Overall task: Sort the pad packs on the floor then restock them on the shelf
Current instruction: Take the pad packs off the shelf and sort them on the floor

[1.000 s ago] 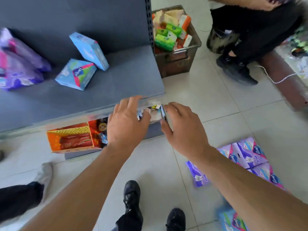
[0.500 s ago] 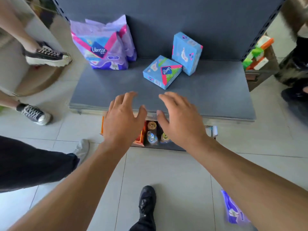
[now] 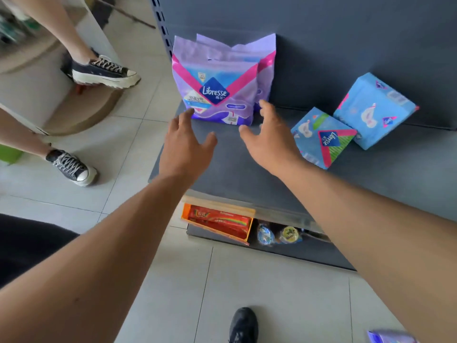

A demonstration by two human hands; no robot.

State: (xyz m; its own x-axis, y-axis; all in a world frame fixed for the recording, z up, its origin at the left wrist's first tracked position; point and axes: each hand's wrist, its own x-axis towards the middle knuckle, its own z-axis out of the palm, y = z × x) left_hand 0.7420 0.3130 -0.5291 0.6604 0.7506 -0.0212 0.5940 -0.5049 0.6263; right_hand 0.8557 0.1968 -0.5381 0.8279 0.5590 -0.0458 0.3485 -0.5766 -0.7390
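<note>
Grey shelf (image 3: pixel 247 174) as landmark: left hand (image 3: pixel 184 151) and right hand (image 3: pixel 270 142) hover above its front, fingers spread, holding nothing. Beyond them, purple pad packs (image 3: pixel 215 82) upright at shelf's back left; blue pad packs (image 3: pixel 351 120) at back right.

My head view is bright and evenly lit by soft, diffuse light — no hard shadows on the grey shelf (image 3: pixel 371 184), only faint shading under the packs. The pale floor tiles (image 3: pixel 247 280) show a mild sheen without harsh glare. I see motion blur on the fingertips of my left hand (image 3: pixel 184 147) and right hand (image 3: pixel 269 142), and a heavier smear at the upper left corner. The purple pad pack (image 3: pixel 215 92) reads sharply, its logo legible. Wide-angle distortion bends the shelf upright (image 3: pixel 162 28) and stretches my forearms toward the lower edges — compression softens fine detail throughout.
</note>
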